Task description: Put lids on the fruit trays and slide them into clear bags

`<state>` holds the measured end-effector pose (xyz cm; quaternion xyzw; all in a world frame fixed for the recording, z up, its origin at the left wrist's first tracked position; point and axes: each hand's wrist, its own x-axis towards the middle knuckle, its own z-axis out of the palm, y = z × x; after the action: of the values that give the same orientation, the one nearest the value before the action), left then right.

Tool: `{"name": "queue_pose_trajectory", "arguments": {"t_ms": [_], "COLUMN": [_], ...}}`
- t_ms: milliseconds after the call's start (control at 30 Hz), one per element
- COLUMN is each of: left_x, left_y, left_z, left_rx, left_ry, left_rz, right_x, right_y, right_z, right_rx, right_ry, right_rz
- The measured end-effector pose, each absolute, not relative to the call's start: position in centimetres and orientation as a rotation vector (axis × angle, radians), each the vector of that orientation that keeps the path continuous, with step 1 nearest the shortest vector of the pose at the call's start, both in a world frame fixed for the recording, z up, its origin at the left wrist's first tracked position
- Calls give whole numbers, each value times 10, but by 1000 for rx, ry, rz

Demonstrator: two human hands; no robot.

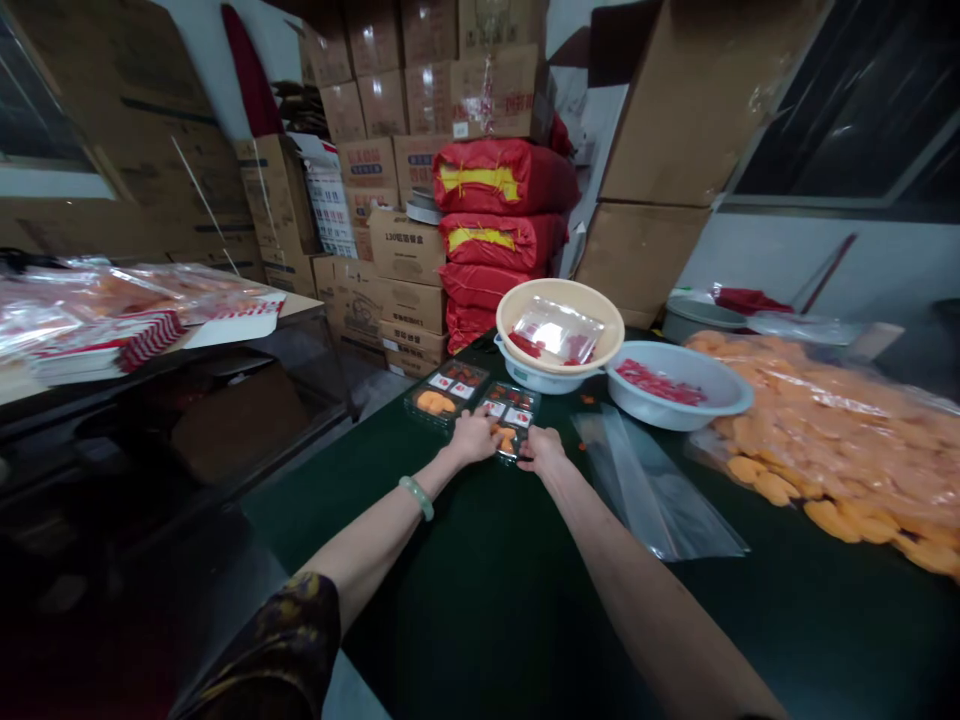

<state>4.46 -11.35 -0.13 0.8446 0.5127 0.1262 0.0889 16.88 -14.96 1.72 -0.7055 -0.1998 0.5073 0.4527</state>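
Note:
A small clear plastic tray (511, 414) with orange pieces and red-and-white sachets lies on the dark green table (480, 590). My left hand (472, 437), with a green bangle on the wrist, grips its left edge with curled fingers. My right hand (541, 447) presses on its right near corner, fingers bent. A second filled tray (447, 389) lies just to the left of it.
Behind the trays stand a beige bowl (600, 305) holding a plastic bag, stacked on a white bowl, and another white bowl (712, 395) with red sachets. Clear plastic sleeves (652, 490) lie to the right. A big bag of orange pieces (847, 450) fills the right side. Cartons and red sacks (495, 180) stand behind.

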Motion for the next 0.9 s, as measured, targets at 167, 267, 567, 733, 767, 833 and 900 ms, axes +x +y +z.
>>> {"name": "queue_pose_trajectory", "arguments": {"t_ms": [167,267,567,733,767,833,900], "left_x": [39,35,44,111,130,167,197], "left_y": [-161,-212,-367,-324,-308,-278,-255], "left_z": [-4,-7,5,22,24,25,24], "left_rx": [2452,2348,2184,1727,1579,1514,1489], "left_ry": [1425,1351,840,1097,1177,1244,1297], "left_rz": [452,580,673,625,572,507,425], "right_x": [183,189,232,282,288,295,298], "right_y": [-186,-227,-391,-483,-499,-527,-550], "right_z": [11,11,7,8,9,12,16], "right_rx": [-1784,-1700,-1342,-1193,-1200,-1250,-1307], "right_ry": [-482,-467,-390,-343,-328,-278,-213], "right_rz": [1287,1337,1469,1522,1500,1422,1346]}}
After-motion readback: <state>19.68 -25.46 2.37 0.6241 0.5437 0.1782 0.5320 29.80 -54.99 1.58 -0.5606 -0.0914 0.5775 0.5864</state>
